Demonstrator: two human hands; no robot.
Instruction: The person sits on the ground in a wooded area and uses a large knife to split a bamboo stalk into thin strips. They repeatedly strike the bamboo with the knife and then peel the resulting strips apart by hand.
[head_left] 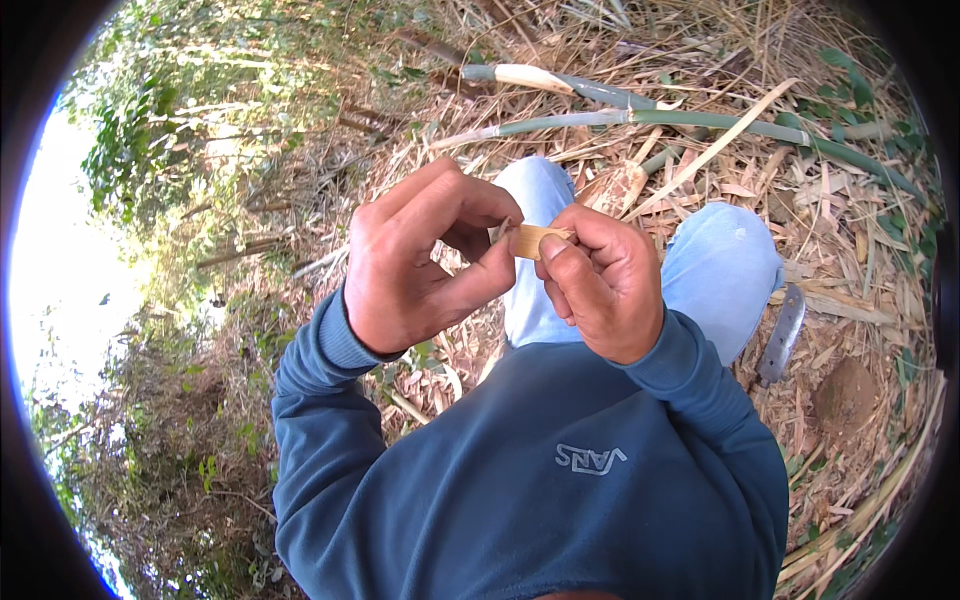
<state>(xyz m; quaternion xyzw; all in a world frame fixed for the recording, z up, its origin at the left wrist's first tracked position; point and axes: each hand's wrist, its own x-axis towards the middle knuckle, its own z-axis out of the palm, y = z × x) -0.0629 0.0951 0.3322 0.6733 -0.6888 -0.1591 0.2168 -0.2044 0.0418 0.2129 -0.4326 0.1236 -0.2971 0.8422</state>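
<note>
A short, flat, pale yellow piece of bamboo [528, 242] is held up in front of my chest, above the gap between my knees. My right hand [610, 285] is closed on it, with the thumb pressed on its upper face and the fingers curled beneath. From the other side, my left hand [415, 255] pinches at the piece's left end with thumb and forefinger, the rest of its fingers curled. Something small and dark shows at those left fingertips, too small to make out.
A metal blade [783, 335] lies on the ground beside my right knee [725, 260]. Beyond my knees, long green bamboo stalks [690, 118] rest on dry shavings and leaves [770, 190]. Undergrowth [150, 430] stands at the left. A brown rounded patch [845, 397] is at the right.
</note>
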